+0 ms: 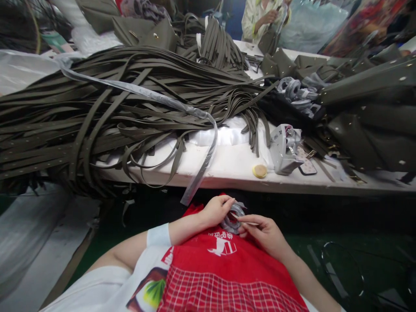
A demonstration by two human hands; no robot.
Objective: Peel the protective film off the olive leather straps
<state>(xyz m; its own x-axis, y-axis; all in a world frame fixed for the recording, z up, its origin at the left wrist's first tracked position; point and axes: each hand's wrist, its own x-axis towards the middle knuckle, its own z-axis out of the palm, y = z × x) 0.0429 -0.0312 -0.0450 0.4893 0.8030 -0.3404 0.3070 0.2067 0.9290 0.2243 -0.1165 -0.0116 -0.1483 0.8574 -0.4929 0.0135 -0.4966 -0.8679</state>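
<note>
L hand (218, 211) pinches rim of shiny grey plasticky coil (230, 227), 6 o'clock, over red apron (260, 262); R hand (264, 232) pinches thin pale strip (252, 223), coil's 3 o'clock. Flat matte straps (156, 91) heaped approx. 10 o'clock.

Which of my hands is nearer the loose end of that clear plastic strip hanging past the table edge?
Left. Your left hand, at the grey coil, is right of the strip's loose end, slightly lower in view; your right hand is farther right and lower.

grey coil (229, 225) partly hidden by left hand (218, 210), dark straps (143, 113) cut off at left edge
</note>
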